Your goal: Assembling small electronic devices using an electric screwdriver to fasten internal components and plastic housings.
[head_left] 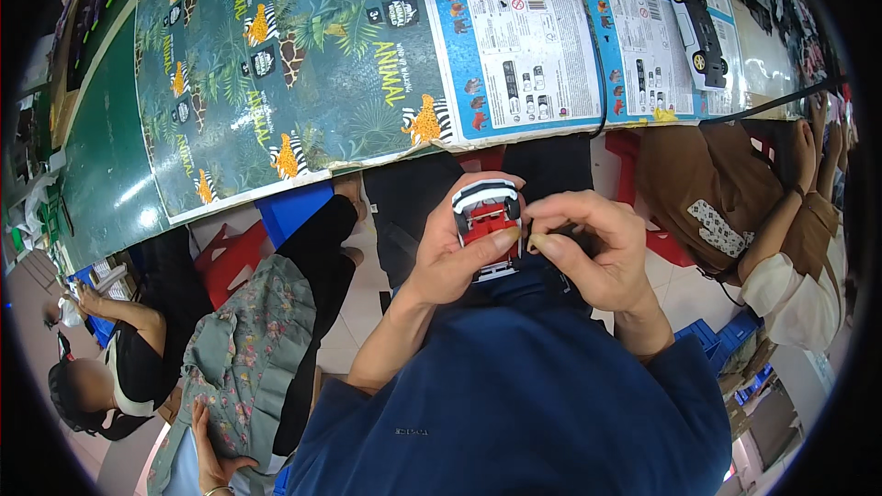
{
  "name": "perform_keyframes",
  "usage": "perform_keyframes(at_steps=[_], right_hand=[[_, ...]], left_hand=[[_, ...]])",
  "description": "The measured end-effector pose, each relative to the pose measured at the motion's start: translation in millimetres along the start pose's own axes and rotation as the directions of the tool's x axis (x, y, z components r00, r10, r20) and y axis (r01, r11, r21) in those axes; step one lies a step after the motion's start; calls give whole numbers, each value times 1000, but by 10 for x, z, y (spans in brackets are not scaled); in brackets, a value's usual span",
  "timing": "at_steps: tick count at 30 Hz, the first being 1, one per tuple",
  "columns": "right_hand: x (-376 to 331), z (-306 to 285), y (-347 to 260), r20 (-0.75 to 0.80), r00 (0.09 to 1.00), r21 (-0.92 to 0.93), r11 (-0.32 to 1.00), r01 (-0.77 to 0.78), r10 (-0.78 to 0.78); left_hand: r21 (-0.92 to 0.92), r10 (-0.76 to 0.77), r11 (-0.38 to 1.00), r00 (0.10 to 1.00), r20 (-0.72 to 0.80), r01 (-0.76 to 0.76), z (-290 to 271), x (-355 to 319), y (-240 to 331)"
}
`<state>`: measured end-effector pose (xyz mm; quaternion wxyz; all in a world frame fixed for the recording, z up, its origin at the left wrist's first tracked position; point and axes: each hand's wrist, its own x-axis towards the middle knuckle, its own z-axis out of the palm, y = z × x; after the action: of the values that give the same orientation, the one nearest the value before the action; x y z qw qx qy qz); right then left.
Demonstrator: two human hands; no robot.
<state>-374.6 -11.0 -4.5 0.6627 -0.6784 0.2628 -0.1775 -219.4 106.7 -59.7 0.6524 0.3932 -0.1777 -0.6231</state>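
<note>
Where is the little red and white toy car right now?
The toy car is mid-picture in the head view, gripped by the left hand, right hand touching it.

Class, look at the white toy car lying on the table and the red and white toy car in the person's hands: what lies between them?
In the head view, between the white toy car and the held red and white toy car lie flat blue-edged printed cardboard sheets, then the table edge.

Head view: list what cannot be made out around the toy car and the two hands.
- Toy car: its lower half is hidden by the left hand.
- Right hand: whatever its pinched fingertips hold is too small to tell.
- Second toy car on the table: small and bent by the fisheye rim.
- Co-worker's hands at right: darkened and cut off by the rim.
</note>
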Motion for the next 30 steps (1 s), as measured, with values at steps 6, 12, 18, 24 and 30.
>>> perform_keyframes(at_steps=[6, 12, 18, 24, 30], right_hand=[[79, 16, -75, 1, 1000, -142, 990, -19, 20], [102, 16, -107, -31, 1000, -169, 986, -6, 0], [159, 80, -114, -77, 997, -124, 992, -9, -1], [160, 102, -155, -63, 998, -159, 987, -25, 15], [159, 110, -112, -51, 999, -176, 984, -19, 10]], left_hand=[[-115, -64, 992, 994, -91, 53, 0, -25, -71], [-154, -86, 985, 992, -97, 71, -5, -46, -85], [-232, -14, 973, 996, -83, -5, 14, -87, -100], [-421, -8, 907, 1000, -26, -4, -21, -103, -140], [-286, 30, 957, 999, -39, -40, 0, -87, -82]])
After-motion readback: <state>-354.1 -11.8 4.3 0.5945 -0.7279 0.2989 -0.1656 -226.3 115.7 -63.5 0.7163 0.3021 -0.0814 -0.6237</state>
